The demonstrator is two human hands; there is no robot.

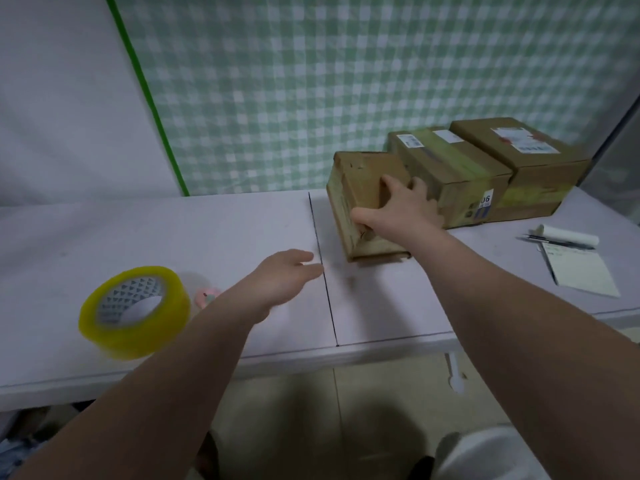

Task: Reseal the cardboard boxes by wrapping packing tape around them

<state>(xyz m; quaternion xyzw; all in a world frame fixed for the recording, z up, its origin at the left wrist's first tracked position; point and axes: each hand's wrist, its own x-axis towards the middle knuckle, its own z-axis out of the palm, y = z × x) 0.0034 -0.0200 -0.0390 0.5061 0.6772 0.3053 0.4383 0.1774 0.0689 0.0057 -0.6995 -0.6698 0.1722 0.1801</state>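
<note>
Your right hand (pixel 398 209) has fingers clamped on the nearest box (pixel 360 199), far right of the desk (pixel 173 237). Your left hand (pixel 287 275) hovers, fingers apart. The tape roll (pixel 135 311) lies untouched near the front-left edge, so wrapping seems unstarted.

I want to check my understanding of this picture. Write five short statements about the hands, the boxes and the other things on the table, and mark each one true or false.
1. The right hand grips the nearest cardboard box. True.
2. The left hand holds the tape roll. False: the left hand is open and holds nothing, and the roll lies apart from it on the table.
3. A middle box and a far box stand in a row beyond the nearest one. True.
4. The pen lies next to the tape roll. False: the pen lies on the right side of the table, by the notepad.
5. The tape roll is red. False: it is yellow.
</note>
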